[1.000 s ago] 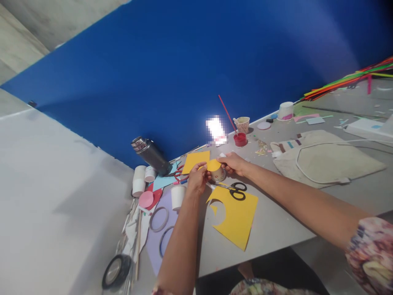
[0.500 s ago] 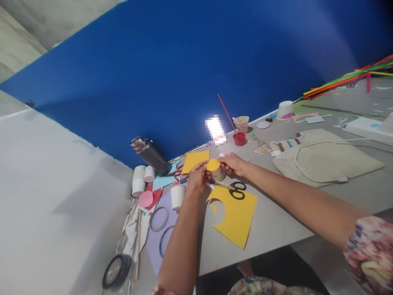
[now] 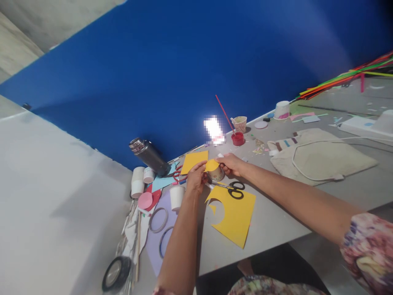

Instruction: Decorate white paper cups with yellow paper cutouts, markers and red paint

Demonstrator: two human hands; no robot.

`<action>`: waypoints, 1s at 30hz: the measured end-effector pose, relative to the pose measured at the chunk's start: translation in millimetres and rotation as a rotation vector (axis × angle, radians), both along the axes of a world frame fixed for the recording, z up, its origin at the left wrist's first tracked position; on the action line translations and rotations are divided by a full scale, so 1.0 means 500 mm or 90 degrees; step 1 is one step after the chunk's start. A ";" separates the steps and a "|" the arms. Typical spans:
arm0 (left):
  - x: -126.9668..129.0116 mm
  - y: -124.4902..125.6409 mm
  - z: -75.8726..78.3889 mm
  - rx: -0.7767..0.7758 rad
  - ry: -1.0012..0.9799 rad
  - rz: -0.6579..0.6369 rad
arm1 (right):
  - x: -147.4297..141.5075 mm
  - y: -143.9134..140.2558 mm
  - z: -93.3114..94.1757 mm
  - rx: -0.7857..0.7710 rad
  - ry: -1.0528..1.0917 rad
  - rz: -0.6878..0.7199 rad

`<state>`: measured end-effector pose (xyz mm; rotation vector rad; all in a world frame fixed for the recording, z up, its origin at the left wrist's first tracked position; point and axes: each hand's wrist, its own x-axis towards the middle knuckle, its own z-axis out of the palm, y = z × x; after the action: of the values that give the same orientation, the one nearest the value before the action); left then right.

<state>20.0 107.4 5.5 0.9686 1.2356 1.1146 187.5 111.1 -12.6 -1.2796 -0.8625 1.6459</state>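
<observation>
Since the earlier frame the yellow paper disc (image 3: pixel 211 165) has tilted slightly over the small cup (image 3: pixel 217 174); little else has shifted. Left hand (image 3: pixel 196 178) pinches the disc's edge; right hand (image 3: pixel 230 163) is closed on the cup and disc above the table (image 3: pixel 276 221). The cup's print is illegible. Black scissors (image 3: pixel 233 189) lie just beside, on the cut yellow sheet (image 3: pixel 235 215). A red paint pot (image 3: pixel 238 139) stands beyond.

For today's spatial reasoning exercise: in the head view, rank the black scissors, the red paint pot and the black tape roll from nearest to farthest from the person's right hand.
From the right hand:
1. Black scissors, just below it on the table.
2. Red paint pot, beyond it by the blue wall.
3. Black tape roll, far off at the lower left.
</observation>
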 end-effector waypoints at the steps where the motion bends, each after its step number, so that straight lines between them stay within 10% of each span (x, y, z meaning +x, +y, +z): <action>1: 0.001 0.000 0.001 0.005 0.007 0.002 | 0.000 0.000 -0.001 0.006 -0.001 -0.003; 30: -0.005 0.015 -0.016 0.185 0.293 -0.072 | 0.003 0.005 -0.006 0.398 -0.266 -0.102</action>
<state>17.2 115.0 -2.4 1.5622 1.3800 1.0301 189.1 113.6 -15.4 -1.2049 -1.3545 0.8778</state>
